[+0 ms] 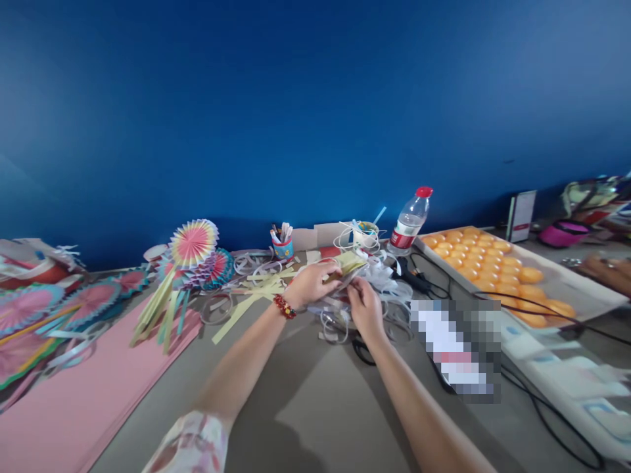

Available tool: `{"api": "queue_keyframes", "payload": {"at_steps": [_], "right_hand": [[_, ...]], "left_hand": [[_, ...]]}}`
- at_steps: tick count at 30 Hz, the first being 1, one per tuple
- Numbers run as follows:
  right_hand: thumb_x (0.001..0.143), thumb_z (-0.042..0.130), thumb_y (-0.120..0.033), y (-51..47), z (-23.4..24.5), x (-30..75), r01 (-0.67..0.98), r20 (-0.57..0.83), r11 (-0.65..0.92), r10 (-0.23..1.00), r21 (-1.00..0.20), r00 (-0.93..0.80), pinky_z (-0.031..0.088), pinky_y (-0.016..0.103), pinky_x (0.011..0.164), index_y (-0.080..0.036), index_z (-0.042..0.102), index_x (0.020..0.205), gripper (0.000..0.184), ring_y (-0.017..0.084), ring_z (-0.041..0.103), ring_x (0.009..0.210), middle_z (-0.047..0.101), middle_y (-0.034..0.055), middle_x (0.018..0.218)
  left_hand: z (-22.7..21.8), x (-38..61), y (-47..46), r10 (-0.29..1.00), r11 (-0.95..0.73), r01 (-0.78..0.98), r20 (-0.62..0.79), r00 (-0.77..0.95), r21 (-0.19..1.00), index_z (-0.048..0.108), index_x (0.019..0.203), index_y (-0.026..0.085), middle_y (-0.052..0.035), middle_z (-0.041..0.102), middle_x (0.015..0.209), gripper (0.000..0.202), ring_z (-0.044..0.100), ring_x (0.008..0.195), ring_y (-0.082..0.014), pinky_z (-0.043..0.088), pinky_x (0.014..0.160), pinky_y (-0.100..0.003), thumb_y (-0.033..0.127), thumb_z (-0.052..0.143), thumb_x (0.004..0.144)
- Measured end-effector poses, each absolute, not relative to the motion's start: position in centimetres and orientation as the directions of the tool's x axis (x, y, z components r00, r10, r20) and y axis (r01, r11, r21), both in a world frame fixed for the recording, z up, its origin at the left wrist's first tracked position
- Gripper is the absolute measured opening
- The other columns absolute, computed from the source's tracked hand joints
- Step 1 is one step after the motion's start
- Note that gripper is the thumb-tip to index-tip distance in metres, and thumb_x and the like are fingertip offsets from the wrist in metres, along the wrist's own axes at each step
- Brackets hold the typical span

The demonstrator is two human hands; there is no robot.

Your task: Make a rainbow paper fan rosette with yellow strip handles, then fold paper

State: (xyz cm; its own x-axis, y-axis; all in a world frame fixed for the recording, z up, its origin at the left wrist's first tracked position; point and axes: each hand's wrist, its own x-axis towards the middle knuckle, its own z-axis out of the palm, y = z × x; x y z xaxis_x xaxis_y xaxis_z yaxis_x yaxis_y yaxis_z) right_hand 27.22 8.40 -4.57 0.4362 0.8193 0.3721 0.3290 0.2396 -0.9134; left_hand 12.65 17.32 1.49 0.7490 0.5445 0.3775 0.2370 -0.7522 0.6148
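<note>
Both my hands meet at the middle of a grey table [305, 394]. My left hand [313, 284], with a red bead bracelet on its wrist, is closed on a folded yellow-green paper piece [349, 263]. My right hand [363, 305] pinches the near end of the same piece, fingers curled. Under and around the hands lies a heap of white and grey paper strips [335, 322]. Yellow paper strips [251, 294] lie just left of my left hand.
Pink paper sheets [83, 401] and colourful pleated paper fans [193, 244] fill the left side. A pen cup [282, 244], a paper cup [366, 234] and a water bottle [410, 223] stand at the back. A tray of orange balls [493, 263] and black cables [532, 387] lie right.
</note>
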Motion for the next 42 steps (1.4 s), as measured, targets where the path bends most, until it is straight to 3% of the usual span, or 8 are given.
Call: {"api": "queue_keyframes", "payload": {"at_steps": [4, 10, 18, 24, 27, 34, 39, 42], "right_hand": [[0.086, 0.051, -0.034, 8.2, -4.2, 26.9, 0.328, 0.381, 0.253, 0.821, -0.910, 0.424, 0.055, 0.033, 0.063, -0.021, 0.060, 0.091, 0.016, 0.022, 0.065, 0.070, 0.070, 0.0056, 0.083], [0.089, 0.049, -0.034, 7.2, -2.2, 25.9, 0.332, 0.429, 0.307, 0.808, -0.892, 0.404, 0.055, 0.031, 0.063, -0.023, 0.059, 0.096, 0.016, 0.020, 0.066, 0.070, 0.071, 0.0047, 0.086], [0.091, 0.051, -0.034, 6.1, -0.7, 25.6, 0.378, 0.516, 0.378, 0.762, -0.845, 0.391, 0.054, 0.032, 0.068, -0.023, 0.058, 0.099, 0.015, 0.020, 0.067, 0.071, 0.071, 0.0037, 0.085], [0.091, 0.049, -0.034, 5.8, -0.7, 25.4, 0.390, 0.568, 0.425, 0.705, -0.817, 0.424, 0.052, 0.031, 0.070, -0.022, 0.058, 0.099, 0.017, 0.020, 0.066, 0.072, 0.068, 0.0030, 0.082], [0.091, 0.047, -0.031, 5.5, -0.7, 25.4, 0.382, 0.581, 0.444, 0.694, -0.810, 0.425, 0.051, 0.030, 0.067, -0.022, 0.058, 0.096, 0.015, 0.020, 0.064, 0.071, 0.067, 0.0021, 0.079], [0.092, 0.046, -0.033, 4.7, -0.6, 24.7, 0.353, 0.593, 0.482, 0.714, -0.802, 0.372, 0.051, 0.030, 0.066, -0.023, 0.058, 0.093, 0.016, 0.020, 0.065, 0.070, 0.069, 0.0028, 0.079], [0.092, 0.052, -0.036, 4.8, -1.3, 24.1, 0.374, 0.603, 0.478, 0.690, -0.795, 0.400, 0.055, 0.032, 0.068, -0.022, 0.059, 0.104, 0.020, 0.021, 0.068, 0.072, 0.071, 0.0033, 0.085], [0.092, 0.053, -0.037, 4.8, -1.8, 23.7, 0.377, 0.605, 0.480, 0.699, -0.792, 0.382, 0.056, 0.033, 0.067, -0.022, 0.059, 0.103, 0.019, 0.021, 0.068, 0.072, 0.070, 0.0042, 0.085]], "left_hand": [[2.0, 12.2, 17.4, 0.565, -0.737, 0.252, 0.367, 0.739, 0.627, 0.068, 0.095, 0.018, -0.0026, 0.073, 0.096, 0.014, 0.066, 0.085, -0.0168, 0.047, 0.074, -0.022, 0.024, 0.059, 0.087], [3.8, 12.0, 16.2, 0.631, -0.729, 0.328, 0.403, 0.663, 0.601, 0.066, 0.083, 0.017, -0.0003, 0.069, 0.076, 0.011, 0.060, 0.067, -0.0133, 0.041, 0.063, -0.022, 0.018, 0.056, 0.085], [6.1, 11.7, 14.2, 0.662, -0.708, 0.319, 0.435, 0.610, 0.630, 0.061, 0.078, 0.017, -0.0017, 0.070, 0.079, 0.010, 0.063, 0.072, -0.0146, 0.045, 0.066, -0.022, 0.022, 0.060, 0.086], [7.6, 11.1, 12.7, 0.683, -0.647, 0.224, 0.422, 0.596, 0.729, 0.061, 0.081, 0.016, -0.0030, 0.070, 0.082, 0.017, 0.064, 0.073, -0.0149, 0.049, 0.065, -0.021, 0.030, 0.060, 0.090], [8.0, 10.6, 11.7, 0.630, -0.719, 0.227, 0.478, 0.612, 0.657, 0.061, 0.092, 0.018, -0.0044, 0.070, 0.093, 0.007, 0.066, 0.085, -0.0164, 0.051, 0.071, -0.023, 0.021, 0.054, 0.091], [7.0, 9.6, 10.0, 0.462, -0.882, 0.207, 0.687, 0.561, 0.424, 0.059, 0.100, 0.019, -0.0088, 0.067, 0.105, 0.023, 0.064, 0.102, -0.0176, 0.051, 0.090, -0.030, 0.008, 0.040, 0.093], [6.0, 9.4, 9.2, 0.453, -0.888, 0.353, 0.689, 0.566, 0.294, 0.059, 0.113, 0.019, -0.0111, 0.067, 0.116, 0.022, 0.061, 0.109, -0.0238, 0.050, 0.096, -0.038, 0.022, 0.055, 0.092], [5.7, 9.3, 9.0, 0.492, -0.859, 0.438, 0.666, 0.561, 0.265, 0.060, 0.111, 0.018, -0.0102, 0.068, 0.114, 0.020, 0.062, 0.106, -0.0235, 0.050, 0.094, -0.038, 0.018, 0.049, 0.094]]}}
